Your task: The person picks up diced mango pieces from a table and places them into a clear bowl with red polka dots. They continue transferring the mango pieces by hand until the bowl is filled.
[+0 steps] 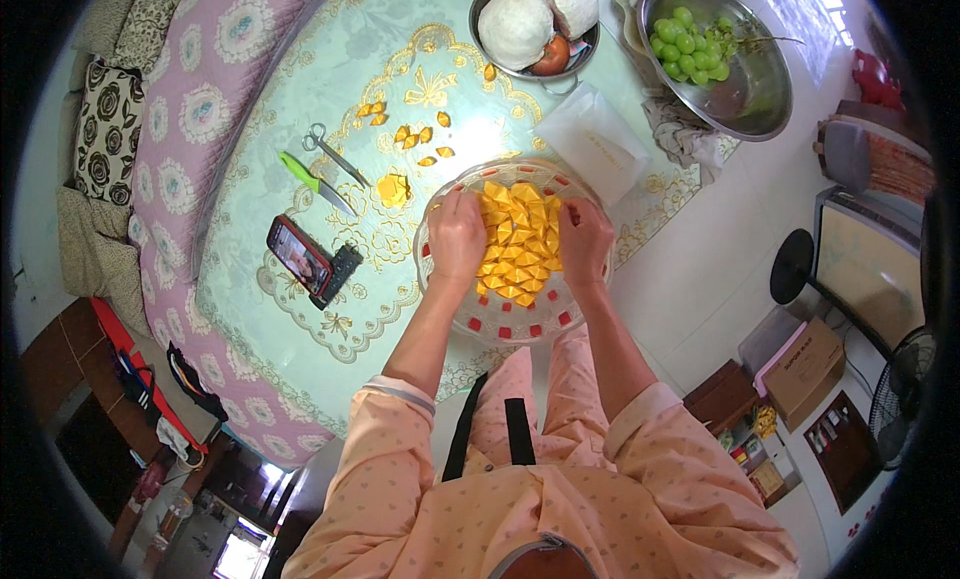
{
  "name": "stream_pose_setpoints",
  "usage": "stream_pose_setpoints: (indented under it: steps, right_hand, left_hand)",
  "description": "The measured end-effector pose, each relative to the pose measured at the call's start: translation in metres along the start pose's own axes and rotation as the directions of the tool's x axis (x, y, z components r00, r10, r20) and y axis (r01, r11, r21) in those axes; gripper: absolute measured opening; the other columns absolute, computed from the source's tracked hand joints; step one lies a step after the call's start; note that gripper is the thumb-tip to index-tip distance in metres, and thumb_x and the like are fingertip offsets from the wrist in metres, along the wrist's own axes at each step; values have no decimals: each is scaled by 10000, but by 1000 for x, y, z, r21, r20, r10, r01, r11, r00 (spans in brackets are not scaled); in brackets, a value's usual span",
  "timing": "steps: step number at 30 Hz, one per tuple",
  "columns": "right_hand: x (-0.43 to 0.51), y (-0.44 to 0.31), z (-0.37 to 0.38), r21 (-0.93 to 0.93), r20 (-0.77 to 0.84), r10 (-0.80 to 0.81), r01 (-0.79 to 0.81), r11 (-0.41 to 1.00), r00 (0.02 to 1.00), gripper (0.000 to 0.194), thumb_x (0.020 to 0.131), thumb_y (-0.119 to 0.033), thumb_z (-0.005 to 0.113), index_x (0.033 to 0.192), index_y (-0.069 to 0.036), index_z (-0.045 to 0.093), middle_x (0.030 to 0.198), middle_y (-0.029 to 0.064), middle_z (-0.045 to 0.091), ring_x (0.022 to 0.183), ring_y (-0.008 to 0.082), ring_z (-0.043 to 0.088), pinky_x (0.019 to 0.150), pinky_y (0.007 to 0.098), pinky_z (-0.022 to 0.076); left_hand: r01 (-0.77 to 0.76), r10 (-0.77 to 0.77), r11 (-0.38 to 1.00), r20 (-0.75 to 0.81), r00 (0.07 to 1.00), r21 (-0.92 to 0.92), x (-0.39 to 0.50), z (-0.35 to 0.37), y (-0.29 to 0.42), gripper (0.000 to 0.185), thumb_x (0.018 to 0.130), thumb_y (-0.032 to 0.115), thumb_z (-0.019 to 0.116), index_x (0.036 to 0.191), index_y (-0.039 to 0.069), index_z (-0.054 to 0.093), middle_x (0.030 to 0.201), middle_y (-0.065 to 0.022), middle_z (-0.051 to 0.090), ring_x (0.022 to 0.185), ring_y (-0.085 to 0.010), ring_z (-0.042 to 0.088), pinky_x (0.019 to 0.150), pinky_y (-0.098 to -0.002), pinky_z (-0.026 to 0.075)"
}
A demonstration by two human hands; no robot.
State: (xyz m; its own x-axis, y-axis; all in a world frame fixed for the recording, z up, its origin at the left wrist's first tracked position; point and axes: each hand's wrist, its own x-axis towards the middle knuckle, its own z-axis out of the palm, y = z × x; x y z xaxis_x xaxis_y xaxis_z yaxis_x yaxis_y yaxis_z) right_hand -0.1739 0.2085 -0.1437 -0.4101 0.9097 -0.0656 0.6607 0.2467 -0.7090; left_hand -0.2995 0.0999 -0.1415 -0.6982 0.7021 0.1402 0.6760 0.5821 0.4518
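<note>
A block of shiny gold folded-paper pieces [521,241], set in overlapping rows, lies between my hands. My left hand [457,234] curls around its left edge, fingertips hidden behind the knuckles. At the right edge, my right hand [586,240] pinches the block with bent fingers. Beneath it is a clear round tray [480,330] with red squares around its rim. Several loose gold pieces [407,136] are scattered beyond the tray, and a rounded gold folded piece [393,190] lies left of it.
On the patterned tablecloth [240,279] lie scissors [334,155], a green-handled knife [319,183] and a propped phone [300,255]. Farther back are a white packet [596,140], a metal pot [525,72] with an apple [551,56], and a steel basin [757,102] holding green grapes [686,50].
</note>
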Motion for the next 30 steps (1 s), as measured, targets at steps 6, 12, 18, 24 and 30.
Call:
stream_pose_setpoints:
  steps: [6, 12, 18, 24, 30]
  right_hand:
    - [3, -19, -12, 75, 15, 81, -81, 994, 997, 103, 751, -44, 632, 851, -19, 642, 758, 111, 624, 631, 206, 600, 599, 283, 471]
    - [41, -71, 0, 236, 87, -185, 161, 958, 979, 84, 770, -77, 612, 839, -31, 630, 801, 119, 624, 715, 253, 603, 647, 325, 484]
    - [105, -101, 91, 39, 469, -412, 447, 893, 781, 195, 774, -116, 579, 959, -80, 626, 887, 118, 612, 838, 289, 584, 718, 395, 470]
    - [114, -95, 135, -83, 577, -401, 540, 838, 711, 198, 772, -108, 573, 961, -87, 629, 863, 125, 606, 822, 301, 587, 700, 398, 473]
    - [113, -86, 150, -74, 584, -441, 586, 807, 682, 51, 706, -16, 522, 721, -36, 566, 766, 168, 590, 757, 357, 582, 637, 449, 461]
  left_hand:
    - [55, -69, 991, -113, 991, -119, 4, -24, 4, 125, 721, -4, 650, 842, 22, 638, 805, -117, 608, 731, -261, 584, 656, -330, 475]
    - [374, -414, 897, -152, 897, -236, 40, -38, -47, 141, 759, 52, 636, 894, 12, 637, 766, -103, 618, 644, -205, 581, 584, -304, 466]
    - [653, -661, 672, 115, 741, -350, 77, -8, -103, 249, 725, 133, 674, 942, 18, 636, 713, -119, 637, 605, -234, 601, 602, -320, 475]
    - [723, -704, 637, 181, 687, -267, 88, 9, -104, 210, 719, 133, 658, 896, 22, 643, 742, -133, 657, 673, -245, 636, 652, -332, 491]
    - [633, -649, 724, 40, 760, -275, 91, 16, -96, 94, 706, 69, 607, 769, 12, 646, 674, -140, 637, 614, -273, 621, 627, -351, 491]
